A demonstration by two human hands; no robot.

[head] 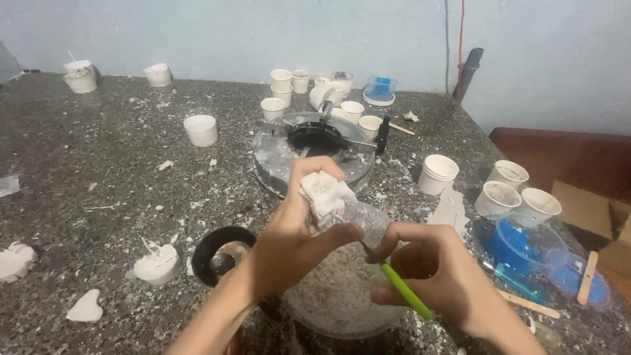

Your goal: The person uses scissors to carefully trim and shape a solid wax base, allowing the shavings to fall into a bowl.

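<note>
Your right hand sits lowest in view, fingers clenched around a thin green tool, its tip angled up toward the left hand. Your left hand grasps a clear plastic cup with a lumpy white wax chunk sticking out of its upper end; the thumb presses along the cup's side. Both hands hover over a clear bowl filled with whitish crumbs, so the cup and chunk are above the bowl, at the middle of the bench.

Left of the bowl is a black round dish, and just beside that a white wax piece with a wick. A white heart shape lies near the lower left, with another white lump at the far left edge.

Behind the hands stands a round metal pan with a black centre. White paper cups cluster behind it; one more stands alone to its left, three to the right. Blue plastic lids and wooden sticks lie at right. White flakes are scattered across the speckled bench.
</note>
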